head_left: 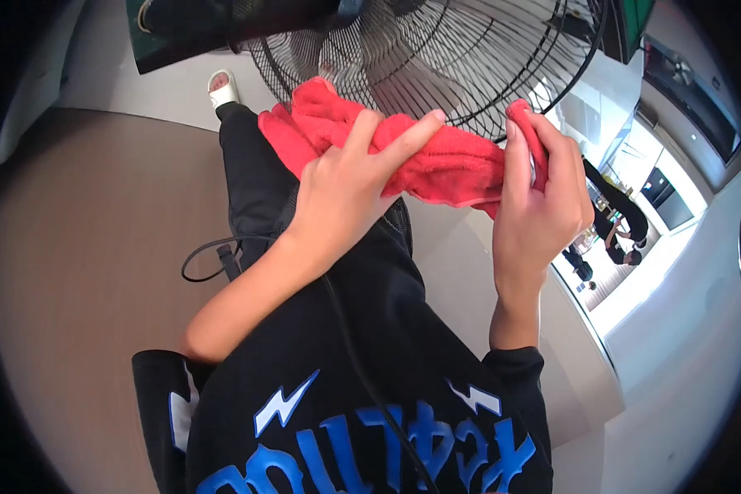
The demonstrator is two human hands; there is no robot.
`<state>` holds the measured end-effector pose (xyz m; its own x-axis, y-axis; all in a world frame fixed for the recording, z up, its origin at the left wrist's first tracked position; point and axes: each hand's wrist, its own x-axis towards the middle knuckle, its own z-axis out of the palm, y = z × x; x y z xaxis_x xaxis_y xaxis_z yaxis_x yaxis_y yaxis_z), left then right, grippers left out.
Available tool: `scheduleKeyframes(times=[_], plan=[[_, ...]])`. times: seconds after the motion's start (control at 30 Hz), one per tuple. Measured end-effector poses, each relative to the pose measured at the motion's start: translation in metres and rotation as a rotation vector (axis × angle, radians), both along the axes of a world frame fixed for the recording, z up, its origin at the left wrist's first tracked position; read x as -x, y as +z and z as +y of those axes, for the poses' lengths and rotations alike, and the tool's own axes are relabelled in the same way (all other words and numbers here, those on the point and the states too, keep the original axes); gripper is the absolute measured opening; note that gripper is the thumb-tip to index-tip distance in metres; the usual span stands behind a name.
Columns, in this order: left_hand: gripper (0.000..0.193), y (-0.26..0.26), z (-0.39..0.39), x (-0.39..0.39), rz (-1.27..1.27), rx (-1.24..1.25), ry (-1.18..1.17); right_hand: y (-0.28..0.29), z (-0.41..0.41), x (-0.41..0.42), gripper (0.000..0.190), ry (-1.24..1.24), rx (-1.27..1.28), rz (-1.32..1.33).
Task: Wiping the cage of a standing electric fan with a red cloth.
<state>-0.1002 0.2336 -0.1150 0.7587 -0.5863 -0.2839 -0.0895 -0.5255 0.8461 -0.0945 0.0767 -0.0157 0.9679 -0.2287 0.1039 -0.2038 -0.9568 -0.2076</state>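
A red terry towel (pixel 451 162) is bunched lengthwise between my two hands, in front of my body. My left hand (pixel 339 170) grips its left part, with two fingers spread over the top of the folds. The towel's left end hangs loose past that hand. At the other end, my right hand (pixel 540 194) pinches a folded edge between thumb and fingers. A bit of something pale shows inside that fold, too small to name. Just beyond the towel is the round black wire guard of a fan (pixel 500 62), with broad blades (pixel 414 83) behind the wires.
A dark, flat-sided object (pixel 173 46) juts in at upper left, beside the fan. A black cable (pixel 188 262) loops out at my left hip. My foot wears a white sandal (pixel 225 94). Through a bright opening at right, other people (pixel 620 241) show far off. A brown floor area (pixel 111 247) spreads at left.
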Motion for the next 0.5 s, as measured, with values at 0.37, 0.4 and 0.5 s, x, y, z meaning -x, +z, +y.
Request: scheduleKeyframes(times=[0.37,0.4,0.5], plan=[[0.09,0.001,-0.001,-0.005,0.009,0.05,0.0,-0.021,0.008,0.028,0.025,0.026,-0.054,-0.022],[0.09,0.0,-0.001,-0.004,-0.003,0.058,0.01,-0.018,0.01,0.031,0.023,-0.054,-0.099,-0.024],[0.09,0.001,0.001,-0.003,-0.012,0.041,0.021,-0.01,0.014,0.037,0.019,-0.16,-0.147,-0.021]])
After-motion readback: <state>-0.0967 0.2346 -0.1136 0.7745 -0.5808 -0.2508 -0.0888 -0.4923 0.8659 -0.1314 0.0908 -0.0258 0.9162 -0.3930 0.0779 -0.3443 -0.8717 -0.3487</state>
